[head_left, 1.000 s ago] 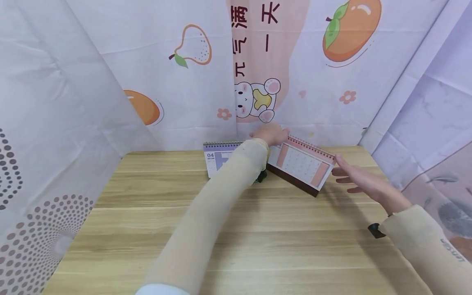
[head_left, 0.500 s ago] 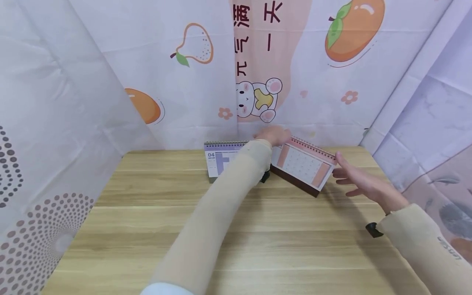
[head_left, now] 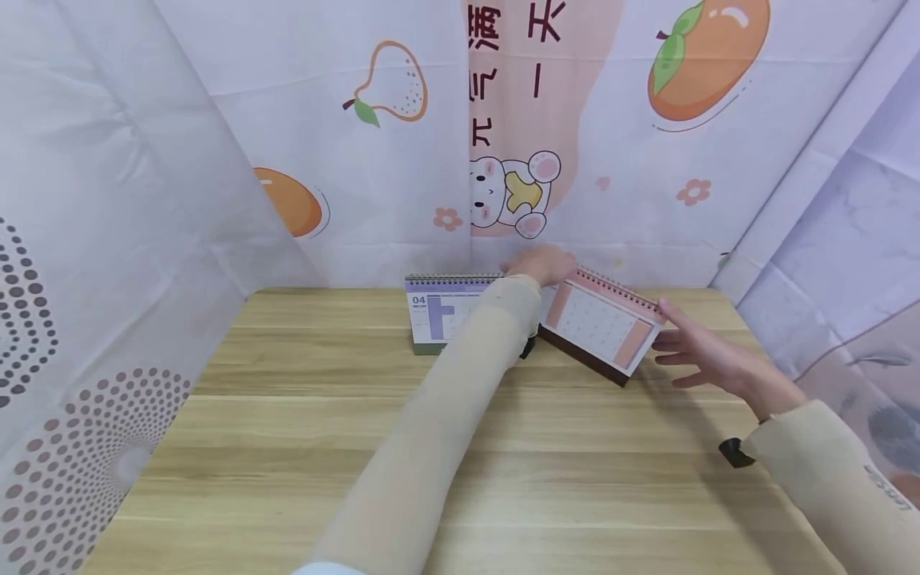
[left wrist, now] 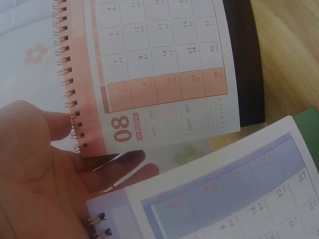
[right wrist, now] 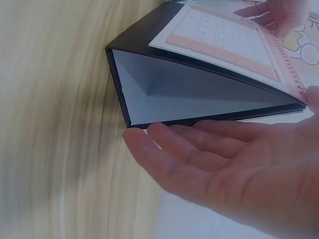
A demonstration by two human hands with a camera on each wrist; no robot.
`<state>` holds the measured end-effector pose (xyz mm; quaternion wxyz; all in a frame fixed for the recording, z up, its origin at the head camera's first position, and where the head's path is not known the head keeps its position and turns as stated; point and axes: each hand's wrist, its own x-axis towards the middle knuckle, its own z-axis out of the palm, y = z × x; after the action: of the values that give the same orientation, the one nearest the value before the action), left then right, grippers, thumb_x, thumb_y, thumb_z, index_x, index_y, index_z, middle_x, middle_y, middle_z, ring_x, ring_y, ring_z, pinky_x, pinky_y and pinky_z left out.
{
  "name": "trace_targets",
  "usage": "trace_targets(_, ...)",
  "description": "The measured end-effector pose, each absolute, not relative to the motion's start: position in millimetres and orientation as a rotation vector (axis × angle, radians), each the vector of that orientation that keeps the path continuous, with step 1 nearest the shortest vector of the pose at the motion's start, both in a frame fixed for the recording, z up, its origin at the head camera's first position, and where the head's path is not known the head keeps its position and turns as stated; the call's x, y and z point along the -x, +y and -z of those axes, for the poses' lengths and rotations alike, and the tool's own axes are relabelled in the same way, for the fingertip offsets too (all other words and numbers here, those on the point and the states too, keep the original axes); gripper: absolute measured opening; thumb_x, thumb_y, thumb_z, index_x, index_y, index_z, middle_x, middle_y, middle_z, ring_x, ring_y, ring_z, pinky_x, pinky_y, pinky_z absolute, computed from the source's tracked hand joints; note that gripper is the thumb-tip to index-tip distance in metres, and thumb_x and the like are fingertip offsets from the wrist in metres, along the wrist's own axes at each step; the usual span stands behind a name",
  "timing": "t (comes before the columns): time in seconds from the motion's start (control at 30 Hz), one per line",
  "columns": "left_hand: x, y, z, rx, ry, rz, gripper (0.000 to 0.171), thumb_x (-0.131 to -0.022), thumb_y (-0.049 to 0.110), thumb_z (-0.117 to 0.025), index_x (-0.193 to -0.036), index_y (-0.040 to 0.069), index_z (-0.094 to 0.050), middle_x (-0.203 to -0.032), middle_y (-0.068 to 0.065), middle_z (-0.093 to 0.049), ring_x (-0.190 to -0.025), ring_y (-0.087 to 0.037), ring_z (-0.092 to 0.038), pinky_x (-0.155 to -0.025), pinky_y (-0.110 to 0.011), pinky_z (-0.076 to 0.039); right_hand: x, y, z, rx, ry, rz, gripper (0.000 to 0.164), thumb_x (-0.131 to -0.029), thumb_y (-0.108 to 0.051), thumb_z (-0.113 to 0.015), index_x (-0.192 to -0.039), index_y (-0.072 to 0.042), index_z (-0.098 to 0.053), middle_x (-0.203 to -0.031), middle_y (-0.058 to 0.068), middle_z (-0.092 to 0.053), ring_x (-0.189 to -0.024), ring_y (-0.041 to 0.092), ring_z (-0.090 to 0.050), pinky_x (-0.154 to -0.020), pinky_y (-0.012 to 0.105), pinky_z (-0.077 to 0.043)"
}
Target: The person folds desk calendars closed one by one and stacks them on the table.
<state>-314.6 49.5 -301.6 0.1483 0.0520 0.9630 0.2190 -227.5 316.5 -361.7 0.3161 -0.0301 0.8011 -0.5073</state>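
A desk calendar with pink pages (head_left: 602, 323) and a dark stand is set at an angle near the back of the table. My left hand (head_left: 542, 263) pinches its left top corner, thumb at the wire coil and fingers behind the page, which reads 08 in the left wrist view. At the calendar's other end is my right hand (head_left: 707, 355), its thumb at the coil corner. Its straight fingers (right wrist: 174, 144) lie along the back panel in the right wrist view. A purple desk calendar (head_left: 434, 319) with a green base stands to the left, partly hidden by my left arm.
The wooden table (head_left: 345, 463) runs up to a white printed curtain (head_left: 345, 160) right behind the calendars. More cloth hangs at both sides. A small black device (head_left: 735, 453) sits at my right sleeve.
The head view has shifted, so the whole scene sits slightly farther right. Both hands keep their places at the pink calendar, and neither calendar has visibly moved on the table.
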Motion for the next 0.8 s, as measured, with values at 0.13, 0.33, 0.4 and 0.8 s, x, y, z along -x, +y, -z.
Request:
trace_targets(0.13, 315.5, 49.4, 304.1, -0.154, 2.778, -0.653, 0.057, -0.107, 0.048, -0.026, -0.139, 0.015, -0.061, -0.136, -0.006, -0.059, -0.118, -0.024, -0.055, -0.106, -0.053, -0.038, 227.2, 315.3, 362.0, 0.080, 2.105, 1.366, 0.101, -0.099, -0.073, -0.010, -0.157, 0.009, 0.003, -0.158, 0.042, -0.002, -0.144, 0.059, -0.013, -0.105, 0.068, -0.038)
trace_targets(0.33, 317.3, 47.0, 307.3, -0.220, 2.795, -0.661, 0.056, -0.108, 0.048, -0.027, -0.137, 0.015, -0.062, -0.119, -0.004, -0.060, -0.098, -0.020, -0.055, -0.078, -0.037, -0.046, 227.1, 315.5, 364.4, 0.070, 2.082, 1.409, 0.102, -0.099, -0.073, -0.011, -0.156, 0.010, 0.001, -0.158, 0.042, -0.002, -0.144, 0.060, -0.013, -0.105, 0.067, -0.038)
trace_targets(0.4, 317.1, 46.6, 307.4, -0.232, 2.800, -0.665, 0.055, -0.108, 0.047, -0.028, -0.135, 0.015, -0.063, -0.114, -0.004, -0.060, -0.095, -0.020, -0.055, -0.075, -0.035, -0.045, 227.0, 316.1, 365.5, 0.067, 2.075, 1.421, 0.101, -0.099, -0.073, -0.011, -0.157, 0.010, 0.001, -0.158, 0.042, -0.002, -0.144, 0.060, -0.012, -0.105, 0.067, -0.038)
trace_targets(0.8, 318.1, 46.9, 305.2, -0.280, 2.783, -0.662, 0.052, -0.110, 0.044, -0.029, -0.136, 0.013, -0.062, -0.113, -0.004, -0.060, -0.097, -0.019, -0.055, -0.076, -0.033, -0.044, 223.9, 314.0, 364.7, 0.068, 2.028, 1.475, 0.101, -0.100, -0.073, -0.011, -0.157, 0.008, 0.003, -0.159, 0.041, 0.003, -0.145, 0.059, -0.010, -0.104, 0.066, -0.040)
